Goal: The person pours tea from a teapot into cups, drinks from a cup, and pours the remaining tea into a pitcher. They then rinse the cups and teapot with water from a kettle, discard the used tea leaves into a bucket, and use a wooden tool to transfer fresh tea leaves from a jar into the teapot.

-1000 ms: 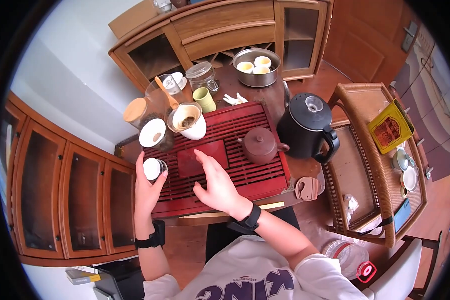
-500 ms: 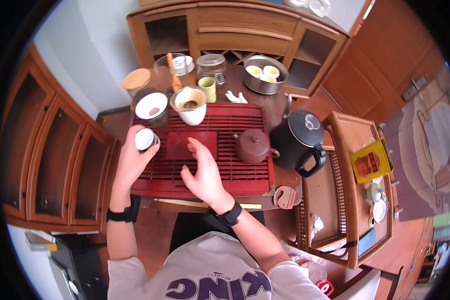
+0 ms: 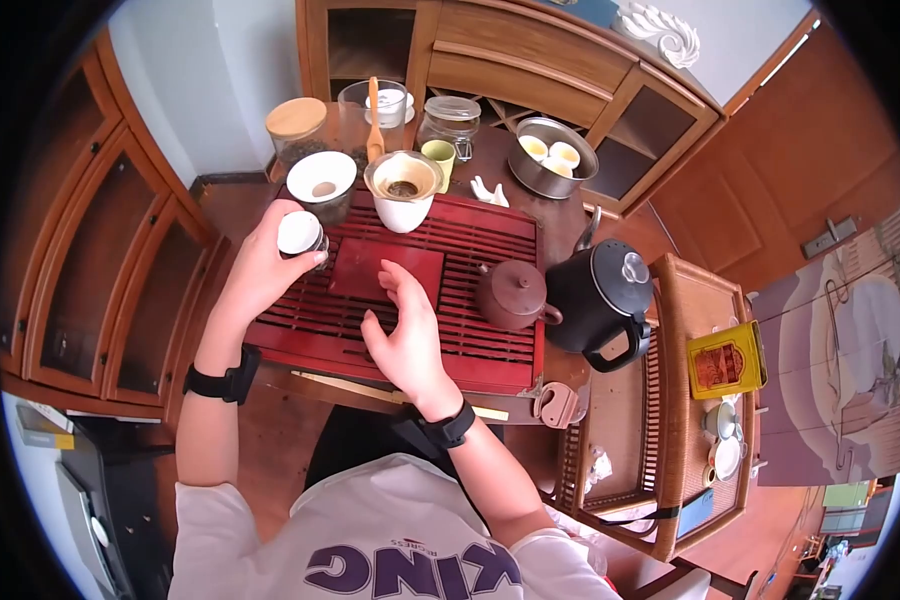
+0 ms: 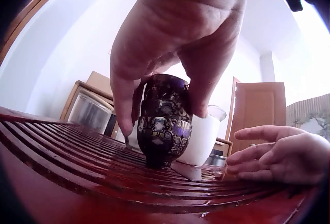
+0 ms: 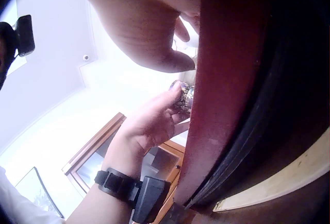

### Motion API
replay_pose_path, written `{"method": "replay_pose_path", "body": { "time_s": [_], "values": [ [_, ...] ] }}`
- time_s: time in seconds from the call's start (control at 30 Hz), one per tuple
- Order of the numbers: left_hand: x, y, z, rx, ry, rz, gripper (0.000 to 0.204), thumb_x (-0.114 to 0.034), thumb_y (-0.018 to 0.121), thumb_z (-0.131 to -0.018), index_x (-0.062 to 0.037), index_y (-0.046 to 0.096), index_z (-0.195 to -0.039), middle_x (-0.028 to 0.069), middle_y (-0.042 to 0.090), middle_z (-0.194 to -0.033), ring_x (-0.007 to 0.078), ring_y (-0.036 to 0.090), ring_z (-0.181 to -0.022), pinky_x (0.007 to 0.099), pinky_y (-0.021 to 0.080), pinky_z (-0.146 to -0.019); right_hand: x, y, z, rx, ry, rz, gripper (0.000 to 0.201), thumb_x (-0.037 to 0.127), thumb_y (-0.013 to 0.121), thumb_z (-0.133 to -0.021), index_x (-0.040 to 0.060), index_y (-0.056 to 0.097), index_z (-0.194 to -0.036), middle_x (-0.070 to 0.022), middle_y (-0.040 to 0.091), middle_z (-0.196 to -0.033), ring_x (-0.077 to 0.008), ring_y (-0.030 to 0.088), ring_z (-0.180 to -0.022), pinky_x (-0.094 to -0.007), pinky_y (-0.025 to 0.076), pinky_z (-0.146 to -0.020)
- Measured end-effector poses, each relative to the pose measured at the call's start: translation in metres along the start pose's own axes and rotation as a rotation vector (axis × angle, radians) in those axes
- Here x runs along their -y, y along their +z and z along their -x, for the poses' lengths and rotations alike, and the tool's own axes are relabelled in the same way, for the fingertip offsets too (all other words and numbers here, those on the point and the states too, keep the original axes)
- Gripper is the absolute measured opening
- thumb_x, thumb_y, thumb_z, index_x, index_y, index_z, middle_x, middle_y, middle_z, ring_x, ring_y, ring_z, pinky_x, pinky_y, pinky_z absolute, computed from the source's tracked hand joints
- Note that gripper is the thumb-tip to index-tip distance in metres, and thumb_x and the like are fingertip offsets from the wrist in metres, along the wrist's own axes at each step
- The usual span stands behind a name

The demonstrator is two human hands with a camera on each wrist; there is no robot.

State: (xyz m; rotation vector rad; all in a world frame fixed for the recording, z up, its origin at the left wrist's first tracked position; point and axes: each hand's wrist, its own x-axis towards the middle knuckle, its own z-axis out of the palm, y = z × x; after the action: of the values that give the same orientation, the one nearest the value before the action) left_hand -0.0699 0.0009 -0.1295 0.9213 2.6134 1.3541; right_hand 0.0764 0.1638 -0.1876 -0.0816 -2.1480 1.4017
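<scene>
At the left side of the red slatted tea tray (image 3: 390, 345), my left hand (image 3: 255, 268) grips a stack of small teacups (image 4: 164, 126), thumb on one side and fingers on the other. The cups are dark with a gold and purple pattern outside and white inside. In the left wrist view the bottom cup's foot is right at the slats. My right hand (image 3: 406, 335) is held over the tray's front middle, fingers loosely extended, holding nothing. Behind the cups stand a white-rimmed vessel (image 3: 322, 178) and a white cup with a strainer (image 3: 403, 200).
A brown clay teapot (image 3: 513, 295) sits on the tray's right, beside a black electric kettle (image 3: 602, 290). Along the back stand a wooden-lidded jar (image 3: 297, 128), a green cup (image 3: 438, 160) and a metal pot (image 3: 553, 160) with several cups. A wicker cart (image 3: 675, 400) is at right.
The head view has shifted, sliding the scene about. My left hand still grips the cup stack at the tray's left. The right hand keeps its loose pose over the tray.
</scene>
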Motion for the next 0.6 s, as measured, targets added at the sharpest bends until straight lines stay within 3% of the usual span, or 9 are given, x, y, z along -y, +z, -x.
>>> {"method": "replay_pose_path", "body": {
  "time_s": [0.23,0.47,0.53,0.6],
  "values": [
    [-0.011,0.005,0.002,-0.085,0.004,-0.014,0.048,-0.011,0.081,-0.080,-0.0052,0.052,-0.118,0.0142,0.068,-0.105,0.0280,0.068,-0.102,0.0396,0.052,-0.088,-0.001,0.000,0.000,0.005,-0.012,0.011,0.060,-0.002,0.064,-0.079,-0.0033,0.048,-0.136,-0.0242,0.060,-0.123,-0.0389,0.060,-0.117,-0.0431,0.049,-0.101],
    [-0.022,0.009,0.006,-0.028,-0.012,-0.047,0.053,-0.016,0.084,-0.079,-0.0054,0.053,-0.120,0.0148,0.070,-0.103,0.0310,0.069,-0.099,0.0402,0.052,-0.087,0.000,-0.001,-0.001,0.019,-0.017,0.016,0.058,-0.002,0.065,-0.079,-0.0045,0.049,-0.135,-0.0240,0.060,-0.122,-0.0391,0.060,-0.117,-0.0429,0.049,-0.100],
    [-0.024,0.009,0.006,-0.041,-0.031,-0.049,0.051,-0.009,0.083,-0.078,-0.0046,0.053,-0.118,0.0122,0.070,-0.104,0.0219,0.069,-0.102,0.0352,0.052,-0.089,0.000,-0.001,-0.001,0.019,-0.020,0.025,0.057,-0.002,0.065,-0.079,-0.0048,0.050,-0.134,-0.0241,0.060,-0.122,-0.0391,0.060,-0.116,-0.0430,0.049,-0.100],
    [-0.021,0.009,0.006,-0.040,-0.038,-0.064,0.051,-0.010,0.084,-0.078,-0.0045,0.053,-0.119,0.0123,0.069,-0.104,0.0223,0.069,-0.102,0.0356,0.052,-0.089,0.000,-0.001,-0.001,0.020,-0.021,0.023,0.057,-0.002,0.065,-0.079,-0.0048,0.050,-0.134,-0.0241,0.060,-0.122,-0.0391,0.060,-0.116,-0.0430,0.049,-0.100]
  ]
}}
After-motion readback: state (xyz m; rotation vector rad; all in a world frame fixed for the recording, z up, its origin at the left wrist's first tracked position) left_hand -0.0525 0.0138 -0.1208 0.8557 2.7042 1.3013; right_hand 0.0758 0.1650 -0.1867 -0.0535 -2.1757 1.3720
